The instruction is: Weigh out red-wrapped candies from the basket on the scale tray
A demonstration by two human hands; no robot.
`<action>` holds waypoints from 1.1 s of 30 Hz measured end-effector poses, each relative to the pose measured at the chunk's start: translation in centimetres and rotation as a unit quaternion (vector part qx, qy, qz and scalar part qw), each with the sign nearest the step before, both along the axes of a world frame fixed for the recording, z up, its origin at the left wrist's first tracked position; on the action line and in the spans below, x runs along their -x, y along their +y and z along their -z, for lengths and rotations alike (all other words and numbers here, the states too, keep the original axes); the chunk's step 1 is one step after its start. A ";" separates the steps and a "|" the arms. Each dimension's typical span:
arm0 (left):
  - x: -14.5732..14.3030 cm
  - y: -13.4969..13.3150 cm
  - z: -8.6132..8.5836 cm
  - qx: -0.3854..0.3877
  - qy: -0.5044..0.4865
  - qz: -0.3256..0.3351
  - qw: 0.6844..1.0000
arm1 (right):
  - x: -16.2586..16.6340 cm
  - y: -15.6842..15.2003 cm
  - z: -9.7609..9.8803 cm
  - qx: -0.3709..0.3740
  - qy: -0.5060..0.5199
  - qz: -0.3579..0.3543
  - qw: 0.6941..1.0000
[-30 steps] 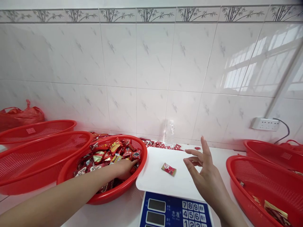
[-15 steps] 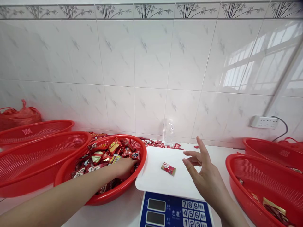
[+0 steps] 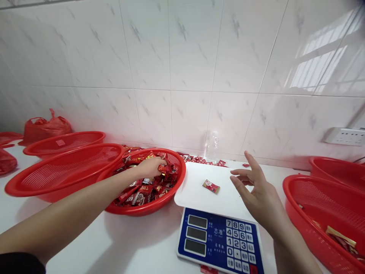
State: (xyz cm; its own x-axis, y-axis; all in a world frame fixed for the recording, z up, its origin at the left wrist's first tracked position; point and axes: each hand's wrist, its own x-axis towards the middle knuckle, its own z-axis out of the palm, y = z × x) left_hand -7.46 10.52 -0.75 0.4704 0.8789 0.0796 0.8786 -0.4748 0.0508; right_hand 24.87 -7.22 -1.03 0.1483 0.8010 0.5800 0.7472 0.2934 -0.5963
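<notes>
My left hand (image 3: 150,168) reaches into a red plastic basket (image 3: 181,173) heaped with wrapped candies (image 3: 142,192). Its fingers are closed on a red-wrapped candy (image 3: 163,168) at the top right of the heap; the fingertips are partly hidden. My right hand (image 3: 253,186) hovers above the right side of the scale's white tray (image 3: 196,196), fingers apart and holding nothing. On that tray lies a single red and gold candy packet (image 3: 211,186). The scale's blue keypad panel (image 3: 219,239) faces me, and its three display windows look dark.
More red baskets stand on the left (image 3: 65,182) and right (image 3: 302,201); the near right one holds a few packets. A clear plastic bottle (image 3: 212,146) and scattered small red packets (image 3: 196,159) sit along the tiled wall. A red plastic bag (image 3: 47,127) stands at the back left.
The view has tilted down and shifted, showing more of the scale. My left hand has risen from among the candies, with a red packet at its fingertips. My right hand keeps its open pose.
</notes>
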 end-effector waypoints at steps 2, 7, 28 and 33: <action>0.3 0.2 -0.4 -0.007 -0.034 0.033 0.999 | 0.0 0.1 0.1 0.007 -0.007 0.003 1.000; -0.6 -0.4 -1.8 0.073 -0.201 -0.012 0.977 | -0.2 0.2 0.3 0.002 -0.015 0.005 1.000; -10.3 -4.6 -1.1 0.279 -0.299 0.073 0.910 | -0.6 0.6 0.5 0.078 -0.062 -0.035 0.994; -10.4 -4.8 -0.3 0.207 -0.273 0.098 0.935 | 0.5 0.9 1.3 0.121 -0.131 -0.097 0.979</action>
State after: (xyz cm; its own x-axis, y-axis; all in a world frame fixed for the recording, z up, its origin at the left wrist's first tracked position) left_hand 2.91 5.73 -0.49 0.6144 0.7886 0.0271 0.5668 -0.4649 0.6802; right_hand 24.42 -6.36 -2.28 -0.1496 0.9183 0.3666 0.8279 0.3190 -0.4614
